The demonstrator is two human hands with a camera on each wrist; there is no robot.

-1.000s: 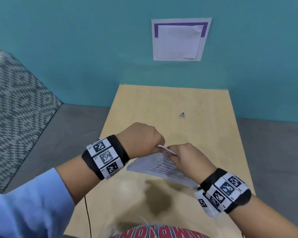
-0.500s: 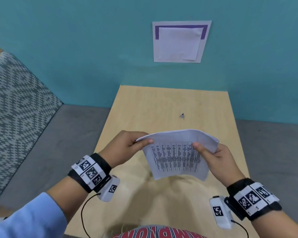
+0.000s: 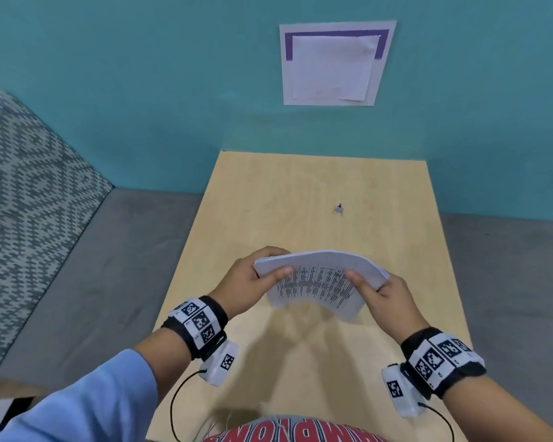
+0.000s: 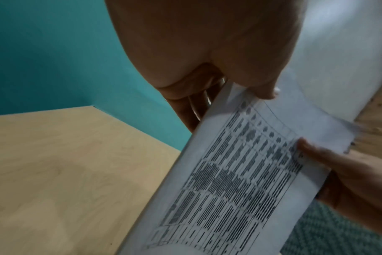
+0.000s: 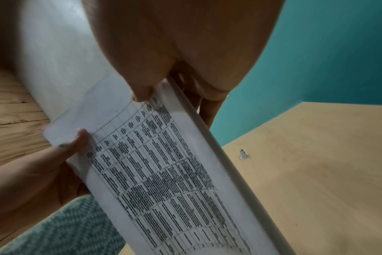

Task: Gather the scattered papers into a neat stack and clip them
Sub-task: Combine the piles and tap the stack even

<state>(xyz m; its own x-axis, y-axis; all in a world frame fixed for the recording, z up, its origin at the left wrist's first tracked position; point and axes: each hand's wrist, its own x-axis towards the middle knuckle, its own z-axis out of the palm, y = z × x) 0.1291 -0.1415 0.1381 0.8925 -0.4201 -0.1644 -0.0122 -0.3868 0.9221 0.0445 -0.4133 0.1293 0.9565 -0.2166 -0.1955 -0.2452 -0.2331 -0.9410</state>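
Observation:
A stack of printed papers [image 3: 320, 282] stands on edge above the light wooden table [image 3: 300, 193], bowed upward at the top. My left hand [image 3: 262, 275] pinches its left side with the thumb on the printed face. My right hand [image 3: 374, 287] pinches its right side the same way. The left wrist view has the papers [image 4: 240, 181] with my left hand [image 4: 251, 89] at their top edge. In the right wrist view the papers [image 5: 164, 172] are held by my right hand [image 5: 146, 93]. A small binder clip [image 3: 338, 209] [image 5: 243, 154] lies alone on the table beyond the papers.
A teal wall [image 3: 141, 90] stands behind the table, with a white sheet [image 3: 332, 65] bordered in purple fixed to it. Grey floor [image 3: 109, 266] and a patterned rug [image 3: 20, 202] lie to the left. Cables hang from both wrist cameras near the table's front edge.
The papers went from lying low between both fists to being held upright by their sides. Both hands moved apart and back toward me. Since half a second ago the stack has bowed slightly more.

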